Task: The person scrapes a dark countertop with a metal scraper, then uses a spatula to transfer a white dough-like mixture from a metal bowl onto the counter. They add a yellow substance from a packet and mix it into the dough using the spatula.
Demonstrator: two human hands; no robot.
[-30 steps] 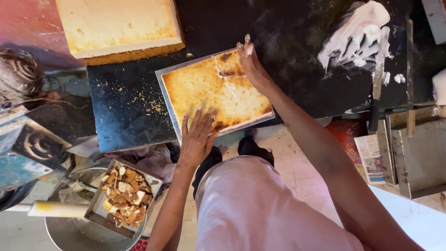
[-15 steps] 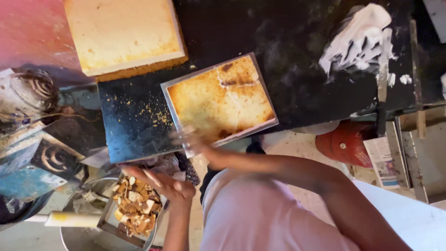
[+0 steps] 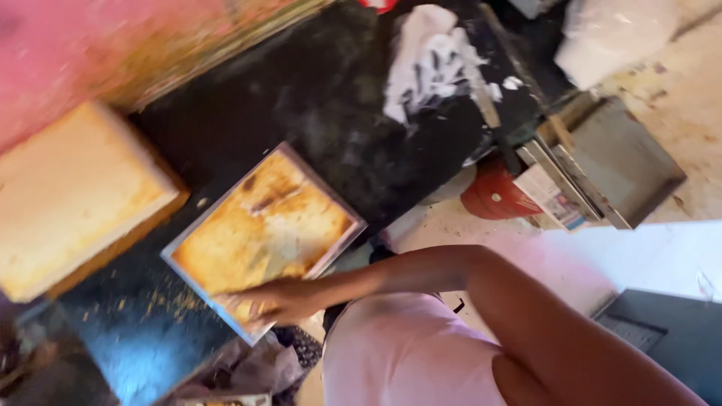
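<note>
Tray: a square metal baking tray [image 3: 259, 240] with a browned cake sheet in it is set on the black counter [image 3: 323, 98], turned cornerwise, its near corner reaching past the counter's front edge.
Right hand: the right hand [image 3: 280, 301] is laid on the tray's near corner, fingers spread flat over the rim and the cake surface; whether the rim is actually clasped cannot be told, as the view is blurred.
Left hand: not seen in the head view.
Cake slab: a thick pale sponge slab [image 3: 75, 195] with a browned side is placed on the counter to the left of the tray, near but apart from it.
Crumbs: loose crumbs [image 3: 162, 301] are scattered on the counter just beside the tray's lower left edge.
Cream: a white smear [image 3: 432, 64] is spread on the counter's far side, well apart from the tray.
Trays stacked: flat grey metal sheets [image 3: 617, 162] are stacked to the right, beyond a red rounded object [image 3: 492, 195].
</note>
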